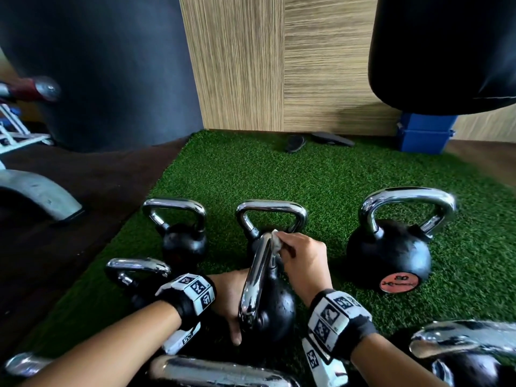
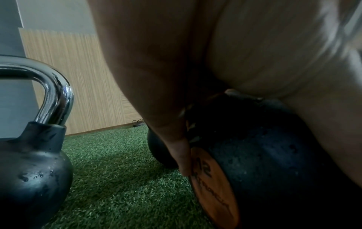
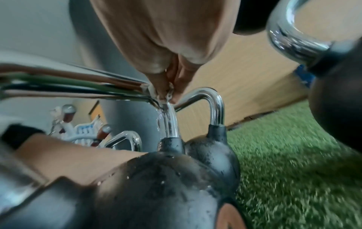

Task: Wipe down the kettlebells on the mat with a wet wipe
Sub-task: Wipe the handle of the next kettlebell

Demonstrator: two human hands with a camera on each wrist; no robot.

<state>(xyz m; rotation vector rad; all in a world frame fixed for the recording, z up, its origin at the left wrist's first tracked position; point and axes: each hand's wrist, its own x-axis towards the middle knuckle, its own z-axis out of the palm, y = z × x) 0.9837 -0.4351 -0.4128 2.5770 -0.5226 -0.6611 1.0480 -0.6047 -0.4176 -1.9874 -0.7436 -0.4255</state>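
A black kettlebell point(image 1: 275, 311) with a chrome handle point(image 1: 257, 277) leans tilted on the green turf mat point(image 1: 307, 174). My left hand point(image 1: 230, 308) grips its ball from the left. In the left wrist view the fingers point(image 2: 182, 155) reach round to the orange base point(image 2: 213, 190). My right hand point(image 1: 287, 248) pinches a small white wet wipe point(image 1: 275, 241) against the top corner of the handle. The right wrist view shows the wipe point(image 3: 168, 93) on the wet chrome handle point(image 3: 169, 124). Water drops dot the ball point(image 3: 156, 186).
Several more kettlebells stand around: one back left point(image 1: 183, 238), one behind the hands point(image 1: 270, 208), a large one right point(image 1: 391, 252), others near me point(image 1: 136, 270) point(image 1: 460, 347). A blue box point(image 1: 424, 134), sandals point(image 1: 315, 141) and a hanging black bag point(image 1: 446, 51) are at the far wall.
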